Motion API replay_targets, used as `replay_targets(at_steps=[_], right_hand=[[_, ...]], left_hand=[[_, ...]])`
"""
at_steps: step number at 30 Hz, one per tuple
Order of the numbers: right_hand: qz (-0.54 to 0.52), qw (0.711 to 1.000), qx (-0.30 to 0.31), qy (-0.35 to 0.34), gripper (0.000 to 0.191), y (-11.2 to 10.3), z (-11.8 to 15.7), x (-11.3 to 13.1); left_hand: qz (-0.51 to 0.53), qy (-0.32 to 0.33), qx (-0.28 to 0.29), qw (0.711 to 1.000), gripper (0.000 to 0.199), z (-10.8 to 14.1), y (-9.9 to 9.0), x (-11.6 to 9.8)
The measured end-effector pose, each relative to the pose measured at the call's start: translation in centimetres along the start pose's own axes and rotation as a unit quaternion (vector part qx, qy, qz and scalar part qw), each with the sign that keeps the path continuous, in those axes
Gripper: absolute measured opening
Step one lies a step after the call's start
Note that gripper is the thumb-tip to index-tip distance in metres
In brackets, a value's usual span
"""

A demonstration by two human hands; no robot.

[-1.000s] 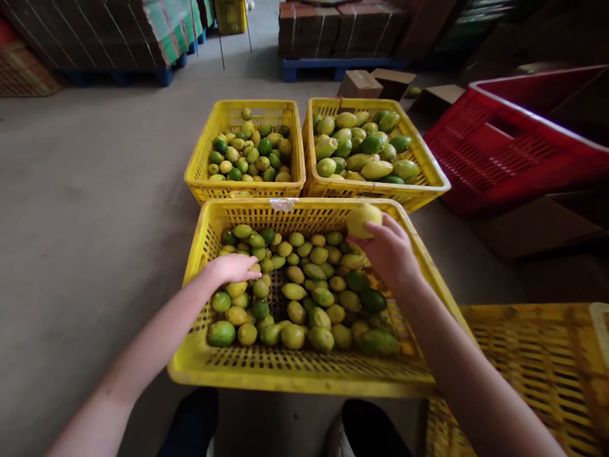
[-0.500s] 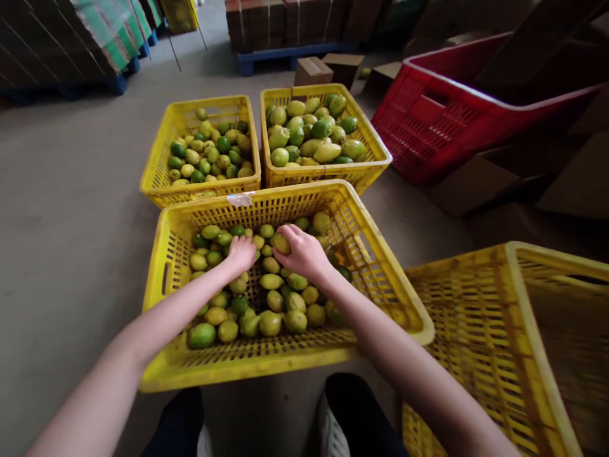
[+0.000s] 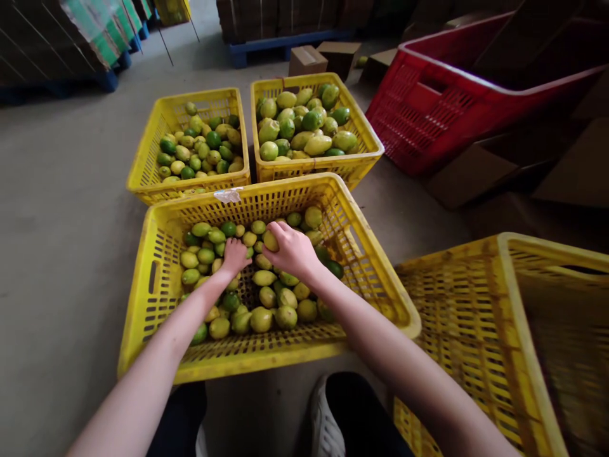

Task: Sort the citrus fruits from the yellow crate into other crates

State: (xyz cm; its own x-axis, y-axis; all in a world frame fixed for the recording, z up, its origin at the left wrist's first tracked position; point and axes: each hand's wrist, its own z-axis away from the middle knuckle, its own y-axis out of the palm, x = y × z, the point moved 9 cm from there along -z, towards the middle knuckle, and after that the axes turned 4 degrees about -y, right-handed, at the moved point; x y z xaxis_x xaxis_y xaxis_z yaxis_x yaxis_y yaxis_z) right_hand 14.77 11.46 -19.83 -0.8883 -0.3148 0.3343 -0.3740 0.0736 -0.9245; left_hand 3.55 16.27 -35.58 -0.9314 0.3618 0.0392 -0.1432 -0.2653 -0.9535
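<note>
A wide yellow crate (image 3: 228, 368) stands before me, with green and yellow lemons (image 3: 286, 317) spread over its slatted bottom. In the crate's middle, my right hand (image 3: 294, 252) has its thumb and fingers closed around a yellowish lemon (image 3: 271, 240), just above the others. My left hand (image 3: 236, 256) is a little to the left, back upward, fingers curled down among the fruit. Whatever lies under those fingers is hidden by the hand. A small green lemon (image 3: 250, 252) shows beside its thumb. Part of the crate's bottom shows bare between the two hands.
Behind stand two more yellow crates of lemons, one left (image 3: 137, 171) and one right (image 3: 366, 155). A red crate (image 3: 419, 114) is at the right, near cardboard boxes (image 3: 308, 61). Another yellow crate (image 3: 457, 311) sits close by my right arm. Blue pallets (image 3: 285, 44) carry stacks behind.
The view has shifted, so the crates appear slightly further left and higher. My left hand has moved slightly nearer to me within the crate. My right hand still holds the lemon.
</note>
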Motion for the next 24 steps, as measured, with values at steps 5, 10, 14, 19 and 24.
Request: replay_targets(at_steps=[5,10,14,19,24], right_hand=[[0.003,1.0,-0.006,0.018,0.026,-0.5,0.1,-0.8],[-0.004,1.0,-0.012,0.025,0.026,-0.7,0.1,-1.0],[-0.014,0.999,-0.015,0.031,0.027,-0.7,0.0,-1.1],[-0.034,0.998,-0.009,0.045,0.029,-0.1,0.0,-1.5],[-0.056,0.997,0.008,0.042,0.036,1.4,-0.2,-1.2]], left_hand=[[0.018,0.021,0.035,0.999,0.049,0.2,-1.3,-0.1],[0.097,0.02,0.037,0.994,0.046,2.2,-4.9,0.6],[0.263,0.035,0.024,0.964,0.041,3.9,-7.4,1.9],[0.564,-0.013,0.043,0.825,0.05,4.8,-7.5,3.9],[0.662,-0.016,-0.037,0.749,0.047,5.3,-9.5,4.1]])
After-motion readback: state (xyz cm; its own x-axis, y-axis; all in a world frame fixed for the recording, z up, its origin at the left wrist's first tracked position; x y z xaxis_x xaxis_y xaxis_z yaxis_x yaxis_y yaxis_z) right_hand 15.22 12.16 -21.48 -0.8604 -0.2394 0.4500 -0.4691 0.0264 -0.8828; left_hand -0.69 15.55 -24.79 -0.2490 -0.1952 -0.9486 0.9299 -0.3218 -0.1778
